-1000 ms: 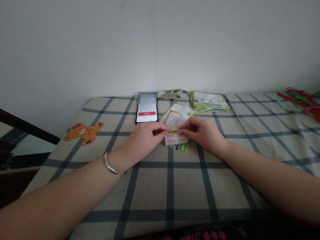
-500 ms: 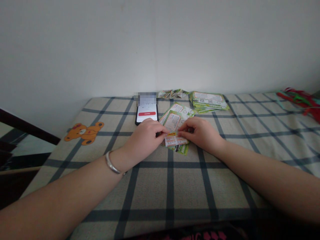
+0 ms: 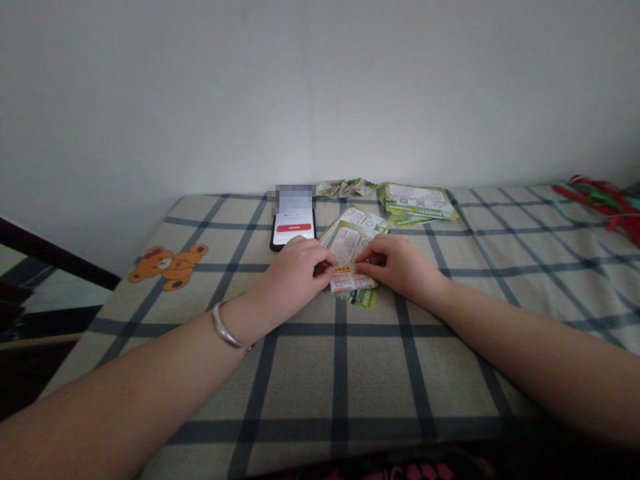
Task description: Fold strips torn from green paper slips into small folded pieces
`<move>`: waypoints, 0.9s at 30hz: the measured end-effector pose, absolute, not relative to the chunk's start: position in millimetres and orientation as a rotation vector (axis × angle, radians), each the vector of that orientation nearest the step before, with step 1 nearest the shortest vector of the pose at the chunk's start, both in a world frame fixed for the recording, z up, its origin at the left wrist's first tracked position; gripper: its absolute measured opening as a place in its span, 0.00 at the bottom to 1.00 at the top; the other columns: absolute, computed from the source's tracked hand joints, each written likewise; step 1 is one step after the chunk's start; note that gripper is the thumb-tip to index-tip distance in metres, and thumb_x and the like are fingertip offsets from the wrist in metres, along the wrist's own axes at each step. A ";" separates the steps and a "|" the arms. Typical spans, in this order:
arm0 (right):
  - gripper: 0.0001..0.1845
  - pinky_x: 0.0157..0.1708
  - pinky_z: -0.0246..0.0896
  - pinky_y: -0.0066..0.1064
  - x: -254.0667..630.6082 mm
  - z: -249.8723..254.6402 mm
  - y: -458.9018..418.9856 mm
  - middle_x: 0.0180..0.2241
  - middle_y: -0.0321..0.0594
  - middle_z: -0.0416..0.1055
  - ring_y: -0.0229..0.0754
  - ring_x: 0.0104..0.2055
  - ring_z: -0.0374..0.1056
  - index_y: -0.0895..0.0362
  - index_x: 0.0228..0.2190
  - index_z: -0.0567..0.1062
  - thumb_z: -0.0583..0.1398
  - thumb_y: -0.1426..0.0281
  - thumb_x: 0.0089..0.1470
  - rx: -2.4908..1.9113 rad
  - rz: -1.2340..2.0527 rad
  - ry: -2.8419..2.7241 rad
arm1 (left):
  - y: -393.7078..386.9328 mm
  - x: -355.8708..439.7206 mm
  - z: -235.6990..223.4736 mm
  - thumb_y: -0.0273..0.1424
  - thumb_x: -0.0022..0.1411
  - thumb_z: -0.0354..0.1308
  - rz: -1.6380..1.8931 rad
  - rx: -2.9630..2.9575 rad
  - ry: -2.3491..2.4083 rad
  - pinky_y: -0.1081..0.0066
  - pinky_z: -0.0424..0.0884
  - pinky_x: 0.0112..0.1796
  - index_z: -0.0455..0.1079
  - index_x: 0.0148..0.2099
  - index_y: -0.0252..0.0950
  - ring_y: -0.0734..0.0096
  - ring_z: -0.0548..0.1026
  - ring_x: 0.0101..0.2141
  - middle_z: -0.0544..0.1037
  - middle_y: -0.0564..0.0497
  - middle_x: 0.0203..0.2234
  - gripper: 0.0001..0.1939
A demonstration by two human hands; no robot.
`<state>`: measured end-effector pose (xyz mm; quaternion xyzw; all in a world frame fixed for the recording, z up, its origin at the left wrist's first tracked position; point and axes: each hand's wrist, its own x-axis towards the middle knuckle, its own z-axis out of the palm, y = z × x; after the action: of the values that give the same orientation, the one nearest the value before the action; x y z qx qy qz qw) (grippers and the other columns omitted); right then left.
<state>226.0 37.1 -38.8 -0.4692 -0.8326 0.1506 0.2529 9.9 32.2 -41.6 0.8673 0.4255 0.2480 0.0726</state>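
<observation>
Between my hands lies a green and white printed paper sheet, its near part folded up to show a yellow strip and red-edged text. My left hand pinches its left side with thumb and forefinger. My right hand pinches the right side the same way, a short gap from the left fingertips. Under and behind it are more printed sheets, overlapping and partly covered by my hands. A phone with a lit screen lies just behind my left hand.
A stack of similar sheets sits at the back right of the checked tablecloth. Several folded paper pieces lie against the wall. An orange bear figure is at the left, red and green strands at the far right.
My left fingers have shifted slightly at the fold. The right hand and the sheets look almost the same.
</observation>
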 end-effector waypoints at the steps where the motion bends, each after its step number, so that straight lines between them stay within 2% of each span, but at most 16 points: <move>1: 0.04 0.27 0.51 0.27 226.2 -38.6 37.1 0.24 0.34 0.68 0.34 0.27 0.61 0.56 0.26 0.77 0.65 0.69 0.50 -1.282 0.410 -2.267 | 32.5 9.8 -42.1 0.25 0.55 0.63 0.743 2.607 1.279 0.65 0.67 0.39 0.75 0.33 0.35 0.65 0.72 0.35 0.77 0.50 0.29 0.02; 10: 0.04 0.31 0.55 0.27 227.1 -36.5 35.8 0.28 0.35 0.72 0.35 0.30 0.64 0.54 0.31 0.80 0.63 0.71 0.52 -1.219 0.412 -2.334 | 31.9 8.3 -44.8 0.25 0.59 0.59 0.762 2.690 1.216 0.64 0.68 0.43 0.74 0.39 0.35 0.65 0.71 0.39 0.76 0.50 0.34 0.05; 16: 0.06 0.36 0.57 0.29 224.9 -31.4 27.9 0.34 0.38 0.75 0.41 0.39 0.67 0.54 0.32 0.80 0.61 0.70 0.56 -1.187 0.150 -2.479 | 28.8 9.7 -37.6 0.26 0.61 0.58 0.635 2.772 1.202 0.65 0.68 0.42 0.74 0.35 0.35 0.66 0.71 0.38 0.75 0.50 0.32 0.04; 19: 0.08 0.33 0.56 0.30 223.6 -27.3 23.0 0.36 0.39 0.74 0.42 0.39 0.68 0.54 0.33 0.80 0.59 0.69 0.58 -1.202 0.008 -2.561 | 25.6 10.4 -32.2 0.27 0.62 0.57 0.538 2.843 1.233 0.66 0.68 0.41 0.74 0.35 0.35 0.65 0.71 0.38 0.76 0.49 0.32 0.05; 27: 0.12 0.28 0.50 0.30 221.5 -18.8 16.8 0.35 0.38 0.73 0.40 0.35 0.68 0.52 0.35 0.80 0.58 0.62 0.59 -1.217 -0.122 -2.671 | 19.2 12.0 -22.1 0.29 0.65 0.54 0.339 3.029 1.222 0.64 0.68 0.38 0.76 0.36 0.35 0.62 0.71 0.37 0.76 0.48 0.31 0.09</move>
<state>221.5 16.8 -18.8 -0.4121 -0.9045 -0.0414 0.1019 12.0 19.2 -22.1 0.9200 0.3713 0.1031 -0.0711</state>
